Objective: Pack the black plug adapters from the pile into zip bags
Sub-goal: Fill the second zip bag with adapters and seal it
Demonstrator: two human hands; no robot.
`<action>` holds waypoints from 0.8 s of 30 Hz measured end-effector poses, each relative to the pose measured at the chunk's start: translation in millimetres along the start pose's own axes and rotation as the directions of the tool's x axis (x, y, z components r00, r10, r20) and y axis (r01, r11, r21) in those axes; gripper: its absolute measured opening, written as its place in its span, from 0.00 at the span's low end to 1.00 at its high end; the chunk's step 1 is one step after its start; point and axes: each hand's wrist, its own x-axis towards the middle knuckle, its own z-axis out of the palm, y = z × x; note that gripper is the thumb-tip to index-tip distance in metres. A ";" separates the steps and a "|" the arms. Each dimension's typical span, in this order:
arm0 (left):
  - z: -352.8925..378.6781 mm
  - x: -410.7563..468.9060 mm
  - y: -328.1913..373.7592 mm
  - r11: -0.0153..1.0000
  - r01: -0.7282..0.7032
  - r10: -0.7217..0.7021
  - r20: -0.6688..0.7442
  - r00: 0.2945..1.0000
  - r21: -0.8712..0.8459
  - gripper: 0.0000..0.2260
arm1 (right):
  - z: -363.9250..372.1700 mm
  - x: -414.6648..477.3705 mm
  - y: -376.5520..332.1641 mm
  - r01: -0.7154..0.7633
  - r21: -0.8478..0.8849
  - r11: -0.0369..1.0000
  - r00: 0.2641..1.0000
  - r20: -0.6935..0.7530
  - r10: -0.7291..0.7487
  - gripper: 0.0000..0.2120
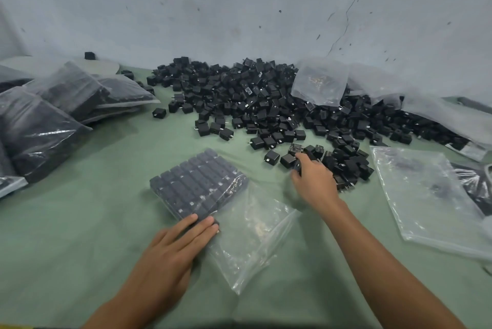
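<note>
Green cloth covers the table (pixel 80 222), which stands against a grey, cracked wall (pixel 239 9). At the near edge of the pile (pixel 266 105) the right hand (pixel 314 182) curls its thumb and fingers round one black plug adapter (pixel 297 166), with loose adapters lying close on both sides. The left hand (pixel 170 248) lies flat with straight fingers, its fingertips pressing on the near corner of the zip bag (pixel 253 230) — it grips nothing. That bag lies between the two hands. Its far half is filled with packed adapters (pixel 197 182) in tight rows, and its near half is slack and clear. Beyond the right hand the pile spreads back to the wall, and a clear bag (pixel 319 83) rests on top of it. Empty bags (pixel 426 195) lie to the right of the pile — filled bags (pixel 53 105) are stacked at the far left.
</note>
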 end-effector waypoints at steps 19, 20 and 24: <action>-8.7 1.4 3.7 0.999 -0.005 0.005 0.005 1.000 0.047 0.31 | -38.0 -91.9 23.6 -0.215 0.885 0.413 0.962 0.118 0.248 0.12; -8.3 1.2 4.0 0.999 -0.003 0.003 0.008 1.000 0.051 0.31 | -43.4 -113.6 29.1 -0.254 0.894 0.370 0.961 0.189 0.201 0.12; -8.6 1.9 6.6 0.998 0.017 -0.017 0.008 1.000 0.064 0.30 | -47.8 -179.6 22.9 -0.442 0.824 0.355 0.872 0.488 -0.047 0.13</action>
